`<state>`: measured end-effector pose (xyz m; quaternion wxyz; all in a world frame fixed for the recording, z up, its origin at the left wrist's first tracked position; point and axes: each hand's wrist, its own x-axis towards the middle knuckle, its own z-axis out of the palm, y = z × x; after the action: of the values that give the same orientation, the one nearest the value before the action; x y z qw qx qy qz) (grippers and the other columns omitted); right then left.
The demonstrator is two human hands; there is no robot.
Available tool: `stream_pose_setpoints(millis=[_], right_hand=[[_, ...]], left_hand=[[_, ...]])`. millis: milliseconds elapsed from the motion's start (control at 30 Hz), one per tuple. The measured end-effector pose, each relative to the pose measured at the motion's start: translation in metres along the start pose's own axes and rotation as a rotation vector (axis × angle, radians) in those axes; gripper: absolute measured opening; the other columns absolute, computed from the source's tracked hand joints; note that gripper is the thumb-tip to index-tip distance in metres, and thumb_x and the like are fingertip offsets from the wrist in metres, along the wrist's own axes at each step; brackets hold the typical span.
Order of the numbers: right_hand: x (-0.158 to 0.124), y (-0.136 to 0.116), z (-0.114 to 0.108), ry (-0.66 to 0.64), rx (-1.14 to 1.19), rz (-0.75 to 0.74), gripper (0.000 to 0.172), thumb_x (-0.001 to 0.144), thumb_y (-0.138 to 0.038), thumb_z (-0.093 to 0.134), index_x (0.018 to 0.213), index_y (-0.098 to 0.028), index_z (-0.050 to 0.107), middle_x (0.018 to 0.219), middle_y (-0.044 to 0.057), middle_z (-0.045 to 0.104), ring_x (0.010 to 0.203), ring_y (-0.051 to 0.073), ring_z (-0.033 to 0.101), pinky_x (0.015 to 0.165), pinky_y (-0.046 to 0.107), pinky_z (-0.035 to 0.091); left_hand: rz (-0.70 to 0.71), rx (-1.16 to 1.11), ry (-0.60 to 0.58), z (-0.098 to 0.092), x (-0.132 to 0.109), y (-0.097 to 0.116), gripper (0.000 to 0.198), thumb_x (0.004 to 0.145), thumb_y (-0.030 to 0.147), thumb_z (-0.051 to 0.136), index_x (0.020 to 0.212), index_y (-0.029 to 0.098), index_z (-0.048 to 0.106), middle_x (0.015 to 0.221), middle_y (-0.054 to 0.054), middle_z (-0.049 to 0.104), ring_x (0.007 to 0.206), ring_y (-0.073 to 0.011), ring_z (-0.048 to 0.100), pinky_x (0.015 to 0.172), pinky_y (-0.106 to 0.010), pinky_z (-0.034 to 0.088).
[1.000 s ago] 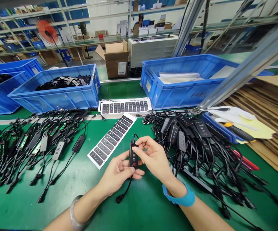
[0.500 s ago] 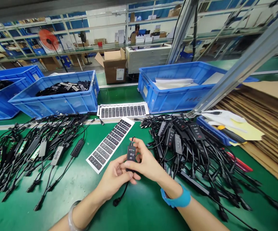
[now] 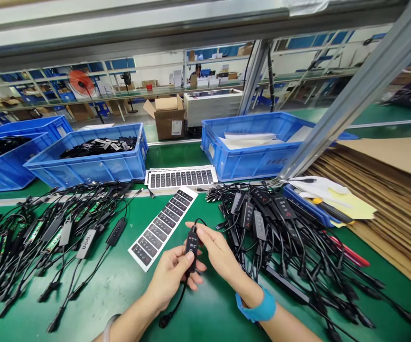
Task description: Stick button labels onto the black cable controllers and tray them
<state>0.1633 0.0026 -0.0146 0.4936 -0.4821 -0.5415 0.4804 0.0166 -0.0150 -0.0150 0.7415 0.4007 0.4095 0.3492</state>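
A small black inline cable controller (image 3: 191, 243), with printed buttons on its face, is held over the green table in front of me. My left hand (image 3: 170, 277) is closed around its lower half, the thumb across the face. My right hand (image 3: 221, 252) has its thumb and fingertips at the controller's upper end, where the cable leaves. The lower cable hangs down to a black plug (image 3: 164, 320). Just behind my hands lies a white sheet of black button labels (image 3: 163, 227), tilted. More label sheets (image 3: 181, 177) lie farther back.
Cabled controllers are heaped to the left (image 3: 86, 243) and right (image 3: 258, 223). Blue bins (image 3: 84, 166) stand along the back. A small blue tray (image 3: 312, 209) holds papers and a cutter, beside stacked cardboard (image 3: 379, 190). A metal post (image 3: 348, 90) slants across the right.
My right thumb has moved from the controller's lower face to its upper end. My left thumb now lies across the face. The camera view has tilted upward.
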Motion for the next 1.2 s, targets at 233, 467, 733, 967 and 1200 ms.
stream_pose_setpoints(millis=[233,467,733,967,1200], right_hand=[[-0.006,0.007,0.009,-0.007,-0.19,-0.103,0.04,0.085,-0.022,0.054,0.124,-0.018,0.06,0.073,0.0,0.065,0.055,0.014,0.057,0.056,0.028,0.049],[0.006,0.001,-0.003,0.105,-0.182,-0.196,0.036,0.094,-0.028,0.043,0.127,-0.019,0.054,0.085,0.005,0.069,0.072,0.019,0.062,0.065,0.03,0.051],[-0.01,-0.037,-0.016,-0.046,-0.747,-0.199,0.027,0.091,-0.019,0.049,0.118,-0.018,0.052,0.075,0.002,0.066,0.065,0.02,0.063,0.058,0.027,0.043],[-0.043,-0.007,-0.004,-0.253,-1.231,-0.241,0.015,0.084,-0.032,0.068,0.09,-0.02,0.062,0.086,0.003,0.068,0.071,0.021,0.066,0.058,0.028,0.047],[0.018,-0.028,-0.076,0.43,-1.455,0.075,0.025,0.087,-0.028,0.066,0.102,-0.009,0.062,0.102,0.022,0.063,0.098,0.036,0.056,0.079,0.051,0.048]], left_hand=[[0.072,0.074,0.021,-0.001,0.007,-0.009,0.049,0.078,0.061,0.066,0.079,0.012,0.064,0.07,-0.006,0.068,0.043,-0.0076,0.055,0.041,-0.017,0.044],[0.255,0.674,-0.019,-0.023,0.009,0.01,0.052,0.084,0.063,0.054,0.104,0.019,0.073,0.1,-0.013,0.074,0.091,-0.0294,0.069,0.081,-0.038,0.056],[0.453,1.449,0.124,-0.085,0.059,-0.004,0.066,0.092,0.051,0.045,0.147,0.014,0.038,0.151,-0.02,0.038,0.14,-0.038,0.032,0.112,-0.058,0.031],[0.751,1.563,0.185,-0.083,0.062,0.017,0.047,0.098,0.029,0.031,0.142,0.016,0.043,0.15,-0.018,0.041,0.139,-0.0324,0.037,0.11,-0.053,0.039],[1.112,1.524,-0.537,-0.037,0.038,-0.006,0.048,0.087,0.054,0.057,0.13,0.032,0.056,0.127,-0.003,0.067,0.115,-0.0264,0.062,0.097,-0.037,0.055]])
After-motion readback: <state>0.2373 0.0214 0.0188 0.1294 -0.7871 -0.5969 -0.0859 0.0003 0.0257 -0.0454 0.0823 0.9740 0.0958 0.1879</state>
